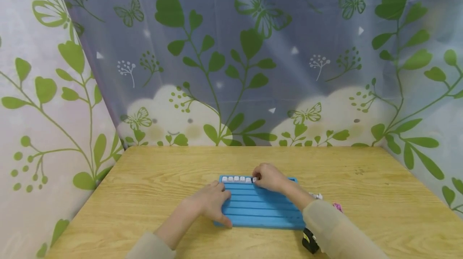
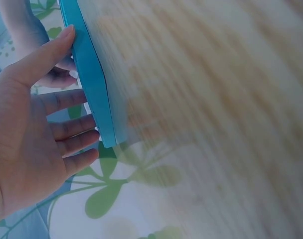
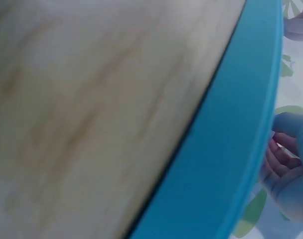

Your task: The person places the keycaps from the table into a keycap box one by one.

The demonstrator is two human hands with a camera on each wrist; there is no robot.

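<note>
Two hands (image 1: pixel 210 202) (image 1: pixel 270 177) — at tray (image 1: pixel 260 206) edges

The location is a screened tabletop work area; whether it belongs to a home or a studio cannot be determined. A wood-grain table (image 1: pixel 173 162) extends to a blue-grey back sheet (image 1: pixel 224 22) printed with green leaves (image 1: pixel 170 9), butterflies (image 1: pixel 259 8) and a smiling cloud (image 1: pixel 164 108). A pale side sheet (image 1: pixel 21 130) with matching leaf print bounds the left.

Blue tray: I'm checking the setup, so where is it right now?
In the head view, the blue tray lies on the wooden table, low and just right of centre, the left hand at its left end, the right hand at its far edge.
</note>
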